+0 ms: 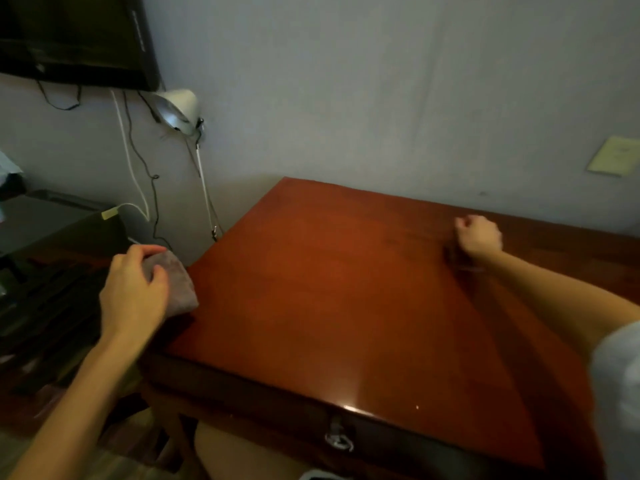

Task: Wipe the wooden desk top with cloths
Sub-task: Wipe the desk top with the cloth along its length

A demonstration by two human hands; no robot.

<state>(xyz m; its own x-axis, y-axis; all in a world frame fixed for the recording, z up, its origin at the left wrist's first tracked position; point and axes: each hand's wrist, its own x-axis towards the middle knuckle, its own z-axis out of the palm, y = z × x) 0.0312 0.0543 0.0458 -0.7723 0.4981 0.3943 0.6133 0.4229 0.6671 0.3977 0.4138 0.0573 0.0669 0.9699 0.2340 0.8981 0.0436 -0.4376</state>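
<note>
Two bare hands at a glossy red-brown wooden desk top (329, 289). At its left edge, a grey-pink cloth (178, 284), bunched and gripped by the left hand (133, 292), fingers (149, 250) curled over the top of the wad, thumb pressed into its near side; loose lower folds spilling past the fingers onto the desk top's edge. Probably light, soft and limp, easily crumpled; best held as a gathered wad with a flat fold left free beneath for wiping. Toward the desk top's far right, the right hand (479, 237), fingers curled like a fist; dark blurred patch (457, 259) just beneath it, cloth or shadow, impossible to tell.
</note>
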